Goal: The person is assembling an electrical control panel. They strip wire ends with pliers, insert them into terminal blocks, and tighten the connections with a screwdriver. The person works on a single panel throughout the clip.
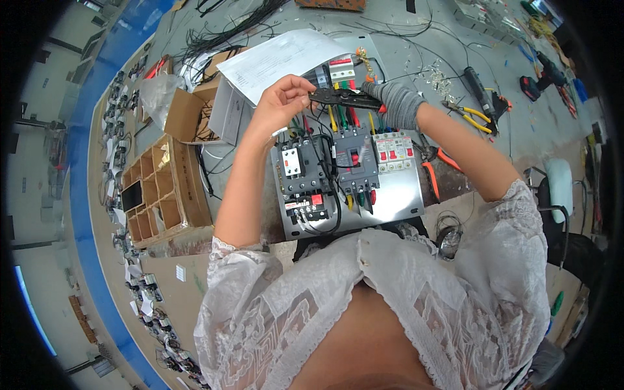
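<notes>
hands meet over a metal wiring panel [396, 201] at the bench's twelve o'clock: the gloved right hand [396, 104] clenches a dark crimping tool [344, 99], the bare left hand [283, 97] pinches something at its nose, too small to tell. a slip there could nip fingertips [305, 91] or snag the coloured wires [341, 117] below.
</notes>
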Tool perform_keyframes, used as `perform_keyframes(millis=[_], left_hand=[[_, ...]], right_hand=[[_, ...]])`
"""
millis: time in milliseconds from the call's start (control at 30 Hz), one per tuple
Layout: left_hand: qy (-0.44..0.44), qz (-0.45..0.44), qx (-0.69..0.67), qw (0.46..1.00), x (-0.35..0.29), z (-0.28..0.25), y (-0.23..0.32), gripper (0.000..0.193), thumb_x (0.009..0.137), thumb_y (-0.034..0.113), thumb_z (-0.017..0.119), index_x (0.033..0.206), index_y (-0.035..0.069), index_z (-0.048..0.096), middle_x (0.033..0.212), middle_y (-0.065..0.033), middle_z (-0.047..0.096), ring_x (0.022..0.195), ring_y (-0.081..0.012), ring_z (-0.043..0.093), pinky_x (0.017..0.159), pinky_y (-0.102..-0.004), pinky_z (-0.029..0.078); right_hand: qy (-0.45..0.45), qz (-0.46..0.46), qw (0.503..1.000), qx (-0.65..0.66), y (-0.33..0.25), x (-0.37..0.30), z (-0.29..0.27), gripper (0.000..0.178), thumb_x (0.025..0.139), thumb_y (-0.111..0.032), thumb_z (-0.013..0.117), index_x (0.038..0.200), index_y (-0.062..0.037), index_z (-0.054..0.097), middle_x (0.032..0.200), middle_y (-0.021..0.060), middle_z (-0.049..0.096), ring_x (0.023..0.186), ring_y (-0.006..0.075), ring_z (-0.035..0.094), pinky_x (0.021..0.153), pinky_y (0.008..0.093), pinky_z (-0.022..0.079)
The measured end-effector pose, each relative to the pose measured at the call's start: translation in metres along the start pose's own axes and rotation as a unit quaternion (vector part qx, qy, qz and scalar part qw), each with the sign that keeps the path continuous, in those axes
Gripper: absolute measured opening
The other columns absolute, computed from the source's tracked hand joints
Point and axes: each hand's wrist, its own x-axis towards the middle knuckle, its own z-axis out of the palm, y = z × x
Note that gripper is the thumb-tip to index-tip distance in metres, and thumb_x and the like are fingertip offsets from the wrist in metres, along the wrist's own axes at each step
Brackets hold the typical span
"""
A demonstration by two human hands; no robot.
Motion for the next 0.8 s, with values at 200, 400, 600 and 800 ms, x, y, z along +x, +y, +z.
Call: perform_keyframes(millis=[200,400,600,800], left_hand=[[0.029,-0.004,-0.006,1.0,-0.002,0.002,-0.004,0.023,0.083,-0.004,0.059,0.105,0.002,0.056,0.086,-0.0034,0.064,0.081,-0.01,0.061,0.078,-0.0229,0.047],[0.039,-0.004,-0.012,0.999,-0.005,0.003,-0.004,0.024,0.083,-0.003,0.06,0.106,0.002,0.055,0.087,-0.0036,0.064,0.08,-0.0098,0.061,0.077,-0.0224,0.047],[0.041,0.0,-0.006,0.999,-0.005,0.0,-0.008,0.025,0.083,-0.002,0.06,0.107,0.002,0.055,0.089,-0.005,0.064,0.081,-0.0116,0.061,0.077,-0.0238,0.047],[0.024,0.029,0.062,0.997,-0.003,0.005,-0.01,0.034,0.082,0.011,0.067,0.111,0.002,0.054,0.086,-0.0018,0.06,0.082,-0.014,0.06,0.079,-0.0284,0.049]], right_hand=[[0.001,-0.002,1.0,-0.001,-0.004,-0.001,-0.012,0.052,0.071,-0.004,0.065,0.121,-0.0076,0.052,0.097,0.0188,0.062,0.085,0.0345,0.063,0.071,0.0396,0.052],[0.094,-0.099,0.988,-0.071,-0.017,-0.015,-0.027,0.05,0.072,-0.004,0.063,0.12,-0.0074,0.052,0.097,0.0196,0.062,0.086,0.0356,0.063,0.071,0.0424,0.051],[-0.02,-0.004,1.0,-0.008,-0.021,-0.011,-0.025,0.05,0.073,-0.004,0.063,0.121,-0.0073,0.051,0.098,0.0197,0.063,0.086,0.0359,0.063,0.071,0.0435,0.051],[-0.009,0.001,0.992,-0.128,-0.01,-0.021,-0.025,0.061,0.067,-0.02,0.07,0.124,-0.0096,0.051,0.105,0.0206,0.062,0.096,0.0328,0.063,0.081,0.0401,0.051]])
